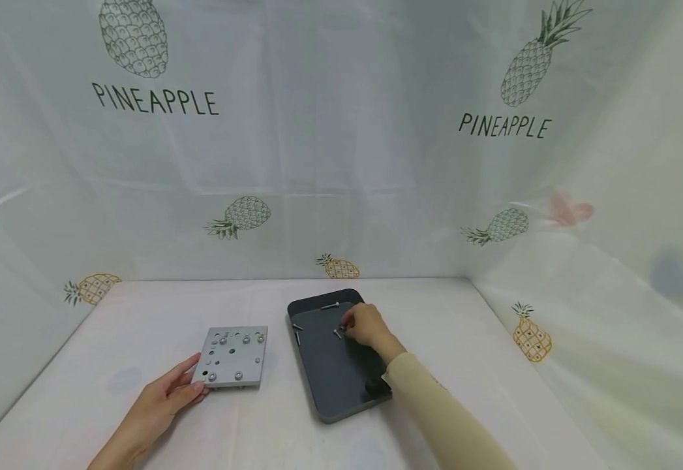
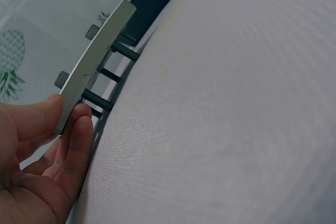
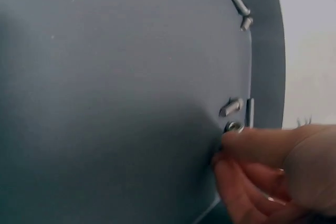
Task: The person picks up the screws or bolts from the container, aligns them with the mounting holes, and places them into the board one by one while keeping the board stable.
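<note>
While the left hand point(image 1: 162, 398) is steadying the metal plate point(image 1: 235, 359) at its near left corner, the right hand point(image 1: 367, 326) is working inside the dark tray point(image 1: 326, 385), over towards its far right side. The left thumb is pressing on top and the fingers are curling in underneath, so that hand is gripping the plate by its edge. The plate itself is sitting left of the tray, a strip of white tabletop point(image 1: 153, 320) showing between them. Several bolt heads point(image 1: 238, 375) are dotting its upper face, and from the left wrist we are seeing threaded shanks point(image 2: 97, 99) jutting out below, holding the plate up off the surface.

Over to the right hand now: thumb and fingers are pinching a small bolt point(image 3: 234, 126), its head peeking out at the fingertips (most of its shank is hiding behind them). A short loose screw point(image 3: 231, 107) is lying just beside that grip, and a pair of screws point(image 3: 239, 3) is resting near the tray wall. A long screw point(image 1: 329, 305) is lying near the tray's far end. A pale yellow sleeve point(image 1: 447, 411) is covering the right forearm, and behind everything a pineapple-printed sheet point(image 1: 341, 143) is hanging.
</note>
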The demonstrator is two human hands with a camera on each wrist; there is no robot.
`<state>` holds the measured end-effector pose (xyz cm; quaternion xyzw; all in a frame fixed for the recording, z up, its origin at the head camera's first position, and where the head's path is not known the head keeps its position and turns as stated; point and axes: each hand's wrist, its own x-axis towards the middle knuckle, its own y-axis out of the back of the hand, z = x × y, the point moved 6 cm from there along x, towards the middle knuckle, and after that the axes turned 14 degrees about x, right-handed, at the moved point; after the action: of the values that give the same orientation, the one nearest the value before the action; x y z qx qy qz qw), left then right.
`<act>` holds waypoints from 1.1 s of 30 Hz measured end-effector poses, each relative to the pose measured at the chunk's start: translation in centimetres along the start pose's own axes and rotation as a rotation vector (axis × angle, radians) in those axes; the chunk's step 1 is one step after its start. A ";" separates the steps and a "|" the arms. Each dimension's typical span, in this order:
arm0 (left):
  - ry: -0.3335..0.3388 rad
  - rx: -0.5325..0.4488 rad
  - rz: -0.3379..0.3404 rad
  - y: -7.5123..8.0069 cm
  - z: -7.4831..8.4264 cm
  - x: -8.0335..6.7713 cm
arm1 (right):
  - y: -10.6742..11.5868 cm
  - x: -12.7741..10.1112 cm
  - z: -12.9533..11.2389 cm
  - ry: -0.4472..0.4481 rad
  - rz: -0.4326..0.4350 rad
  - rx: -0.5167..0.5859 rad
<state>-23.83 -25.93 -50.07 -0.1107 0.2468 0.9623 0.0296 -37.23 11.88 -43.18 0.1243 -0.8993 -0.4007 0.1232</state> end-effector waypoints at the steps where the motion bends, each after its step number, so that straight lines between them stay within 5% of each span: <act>1: 0.000 0.001 0.001 0.0 0.0 0.0 | -0.1 0.0 -0.2 0.010 0.005 -0.036; 12: 0.005 0.005 0.000 -0.1 -0.2 0.2 | -0.4 -0.2 -0.9 -0.001 0.003 -0.109; 19: 0.017 0.010 0.006 -0.2 -0.3 0.2 | -0.5 -0.6 -0.6 -0.020 -0.040 -0.066; 33: 0.025 0.011 0.014 -0.1 0.0 0.1 | 0.8 -0.6 -1.2 0.110 0.003 0.117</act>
<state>-23.89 -25.85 -50.13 -0.1208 0.2530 0.9597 0.0205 -36.36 11.77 -41.83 0.1516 -0.9132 -0.3400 0.1656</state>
